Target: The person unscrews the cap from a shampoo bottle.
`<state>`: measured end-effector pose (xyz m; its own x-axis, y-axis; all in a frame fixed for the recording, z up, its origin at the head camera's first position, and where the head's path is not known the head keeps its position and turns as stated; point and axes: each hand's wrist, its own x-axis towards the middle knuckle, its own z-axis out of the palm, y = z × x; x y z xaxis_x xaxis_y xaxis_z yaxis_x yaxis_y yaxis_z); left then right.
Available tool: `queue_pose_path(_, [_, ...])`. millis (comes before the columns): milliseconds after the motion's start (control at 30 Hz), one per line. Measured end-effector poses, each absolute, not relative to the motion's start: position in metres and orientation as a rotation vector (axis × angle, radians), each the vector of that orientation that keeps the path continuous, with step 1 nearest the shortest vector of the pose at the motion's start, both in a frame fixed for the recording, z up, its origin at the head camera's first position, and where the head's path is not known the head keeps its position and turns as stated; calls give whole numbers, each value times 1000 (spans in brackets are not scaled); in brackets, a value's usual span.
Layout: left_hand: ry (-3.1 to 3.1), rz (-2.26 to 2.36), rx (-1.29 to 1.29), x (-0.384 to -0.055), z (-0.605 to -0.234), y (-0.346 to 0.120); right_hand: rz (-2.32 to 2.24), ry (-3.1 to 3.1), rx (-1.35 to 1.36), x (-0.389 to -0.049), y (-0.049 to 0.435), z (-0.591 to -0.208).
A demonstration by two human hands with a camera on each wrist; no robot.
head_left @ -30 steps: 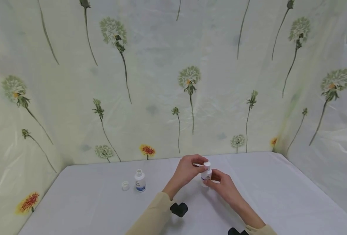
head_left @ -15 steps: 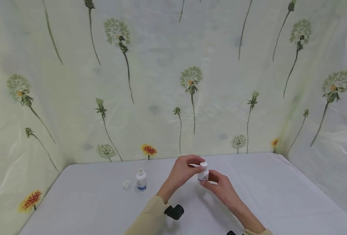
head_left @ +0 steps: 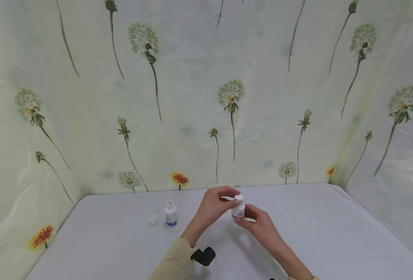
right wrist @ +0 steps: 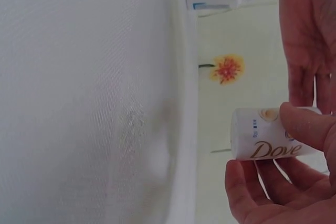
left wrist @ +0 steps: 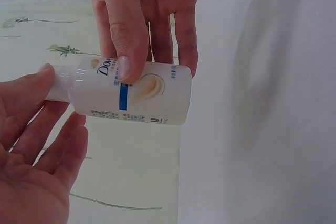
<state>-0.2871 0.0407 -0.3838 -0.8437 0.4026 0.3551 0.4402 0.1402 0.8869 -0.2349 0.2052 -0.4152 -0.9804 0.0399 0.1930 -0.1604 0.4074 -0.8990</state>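
Observation:
A small white Dove bottle [head_left: 238,212] is held upright above the table, its body in my right hand [head_left: 261,227]. Thumb and fingers of my left hand [head_left: 214,206] pinch the white cap [head_left: 239,198] at its top. The left wrist view shows the left hand's thumb [left wrist: 31,87] against the cap and the bottle label [left wrist: 152,88] facing the camera. In the right wrist view, the right thumb [right wrist: 307,127] presses one side of the bottle, with fingers on the other. The cap hides whether its threads are fully engaged.
Left of the hands, a second white bottle [head_left: 171,217] with a blue label stands upright, uncapped. Beside it lies a loose white cap [head_left: 153,220]. A white cloth covers the table [head_left: 115,249]; a flower-print curtain [head_left: 192,97] rises behind and at the sides.
Both hands and the held bottle have shifted slightly left in the head view, while the standing bottle and background drift slightly right. The grip on bottle and cap looks the same.

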Motion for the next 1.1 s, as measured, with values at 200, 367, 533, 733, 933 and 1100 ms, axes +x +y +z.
queue_pose_path(200, [-2357,-1825,-851,-282,-381,31,1633,-2459,131,-232,197,-413])
queue_pose_path(367, [-2373,-1808,-825,-279,-381,24,1647,-2445,153,-229,189,-412])
queue_pose_path(533, [-2375,-1800,-809,-276,-381,17,1673,-2443,162,-227,183,-411])
queue_pose_path(733, [-2389,-1775,-795,-273,-379,8,1685,-2444,191,-225,176,-410])
queue_pose_path(933, [-2404,-1756,-797,-268,-379,0,1682,-2464,203,-223,170,-411])
queue_pose_path(1100, [-2405,-1755,-798,-263,-378,-6,1691,-2475,225,-221,166,-413])
